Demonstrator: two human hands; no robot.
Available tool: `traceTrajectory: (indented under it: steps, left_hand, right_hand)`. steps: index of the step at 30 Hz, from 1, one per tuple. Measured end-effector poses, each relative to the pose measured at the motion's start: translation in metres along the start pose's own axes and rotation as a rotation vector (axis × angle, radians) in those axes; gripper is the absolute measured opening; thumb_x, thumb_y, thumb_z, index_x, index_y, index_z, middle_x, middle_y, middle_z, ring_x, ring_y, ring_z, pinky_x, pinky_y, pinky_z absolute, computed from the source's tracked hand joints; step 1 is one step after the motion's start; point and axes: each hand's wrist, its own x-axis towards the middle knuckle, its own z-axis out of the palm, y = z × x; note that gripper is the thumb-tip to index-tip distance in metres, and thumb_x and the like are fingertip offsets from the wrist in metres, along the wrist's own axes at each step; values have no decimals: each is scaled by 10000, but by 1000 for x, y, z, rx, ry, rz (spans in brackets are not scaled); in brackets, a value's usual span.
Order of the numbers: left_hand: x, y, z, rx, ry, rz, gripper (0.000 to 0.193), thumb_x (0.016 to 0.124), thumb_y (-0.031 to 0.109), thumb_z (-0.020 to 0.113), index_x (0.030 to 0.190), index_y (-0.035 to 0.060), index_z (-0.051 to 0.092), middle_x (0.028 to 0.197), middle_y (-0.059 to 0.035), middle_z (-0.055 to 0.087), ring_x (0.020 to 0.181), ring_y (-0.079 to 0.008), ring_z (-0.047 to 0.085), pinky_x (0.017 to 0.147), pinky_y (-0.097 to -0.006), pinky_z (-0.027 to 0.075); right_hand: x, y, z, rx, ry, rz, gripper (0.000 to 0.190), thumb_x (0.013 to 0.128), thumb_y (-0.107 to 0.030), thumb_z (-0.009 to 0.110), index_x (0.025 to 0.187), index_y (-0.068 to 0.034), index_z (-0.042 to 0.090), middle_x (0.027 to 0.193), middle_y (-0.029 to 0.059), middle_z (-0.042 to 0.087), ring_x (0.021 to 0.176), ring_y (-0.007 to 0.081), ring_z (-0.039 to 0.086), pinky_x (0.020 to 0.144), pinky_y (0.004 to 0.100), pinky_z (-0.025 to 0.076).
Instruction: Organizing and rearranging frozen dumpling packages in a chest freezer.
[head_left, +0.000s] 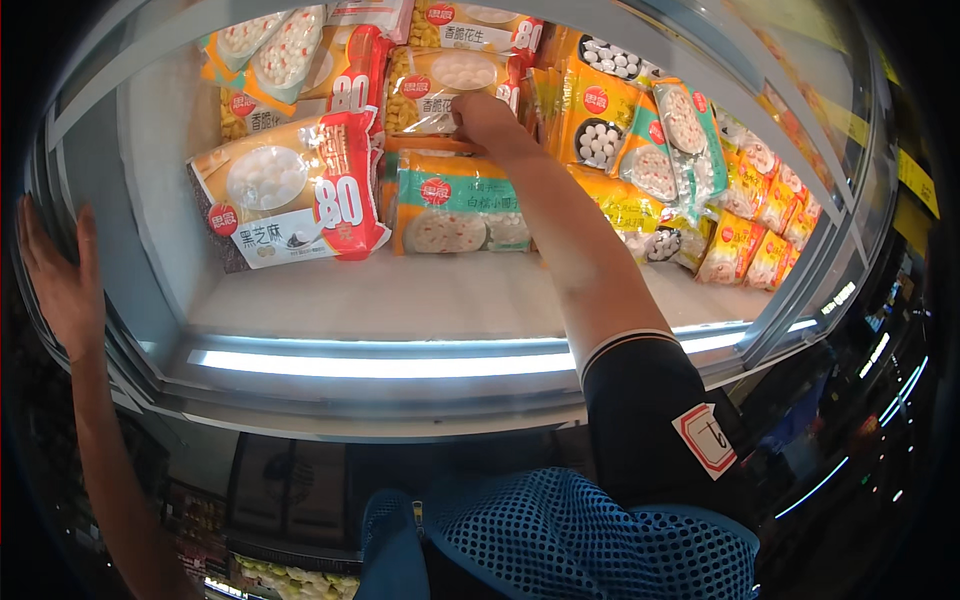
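My right hand (486, 121) reaches into a chest freezer with its fingers curled at the lower edge of a yellow plastic bag of frozen rice balls (409, 71); the fingertips are partly hidden. Just below it stands a green and orange bag of small rice balls (442, 217), partly covered by my forearm. To its left, a large red and orange bag of black sesame rice balls (270, 184) leans at a tilt. My left hand (64, 281) lies flat along the freezer's left frame (139, 247), thumb apart from the fingers, holding nothing.
More bags (279, 56) are piled at the back left. Orange and green bags (604, 112) stand at the right, beside small yellow and red packets (739, 240). A sliding glass lid frame (750, 56) crosses the upper right. A lit front rail (382, 364) borders the freezer nearest me.
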Motion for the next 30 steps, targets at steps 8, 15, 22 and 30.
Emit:
traceTrajectory:
  steps: [8,15,22,30]
  left_hand:
    - [-2,-10,-1,26,-64,-41,815,1010,564,566,1580,30,330,1590,-209,380,1475,-355,392,1192,-450,385]
    - [0,-3,-1,-8,-42,-17,812,1008,556,576,1574,26,336,1589,-205,384,1471,-352,398,1188,-450,388]
    - [-9,-14,-1,51,-109,-62,805,1006,579,565,1591,81,325,1588,-196,387,1465,-352,409,1171,-459,415]
    - [-7,-15,5,79,-45,-39,818,1000,600,559,1593,87,326,1594,-177,387,1466,-355,409,1159,-466,427]
  right_hand:
    - [-16,8,-23,-61,-18,-84,287,832,-265,790,1034,-97,673,1057,96,729,1033,284,699,862,409,553]
    - [-16,-2,-5,-122,115,-347,192,867,-218,726,1018,-109,681,986,93,714,946,302,711,834,422,566]
    - [7,-9,13,-362,191,-408,142,869,-193,690,984,-113,669,1008,90,671,964,299,699,807,422,570]
    - [13,-16,24,-364,241,-288,192,853,-214,713,1002,-97,681,1005,109,704,971,326,702,812,426,572]
